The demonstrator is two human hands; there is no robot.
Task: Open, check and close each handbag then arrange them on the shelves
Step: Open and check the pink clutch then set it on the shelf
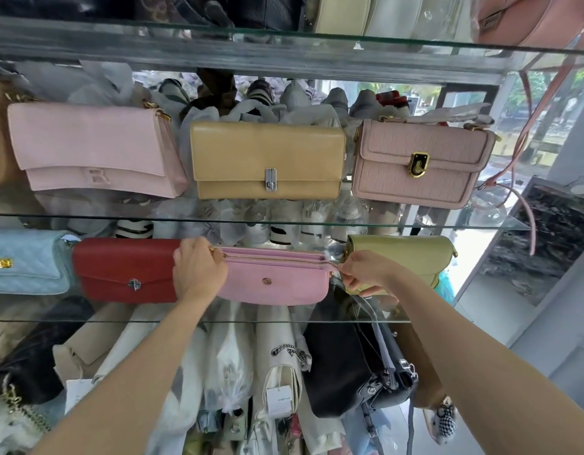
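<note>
we face a glass display shelf unit (284, 218) with several tiers, and most of the sorting looks done to us. on the middle tier three bags stand closed in a tidy row: a pale pink flap handbag with an embossed letter (93, 149), a tan leather clutch with a silver clasp (267, 159), and a pink crocodile-textured bag with a gold lock (418, 162). on the tier below, a light blue quilted bag (24, 261) and a red envelope clutch with a small metal clasp (123, 270) also sit shut, with a yellow-green glossy flap bag (409, 257) at the right end, half hidden behind our wrist.

the bag in hand is the pink zip-top pouch with a round snap stud (274, 277), standing on that lower glass tier between the red clutch and the yellow-green bag, touching the red one. our left hand (198, 270) grips its left end, fingers curled over the top edge beside the gold zip end. our right hand (363, 272) pinches something small at the right end of the zip, likely the puller, though we cannot make it out. the zip line reads as closed along its length, so we judge this bag is either about to be opened or just finished.

beneath, a heap of wrapped and dark bags (349, 366) lies unsorted, so plenty seems left.
</note>
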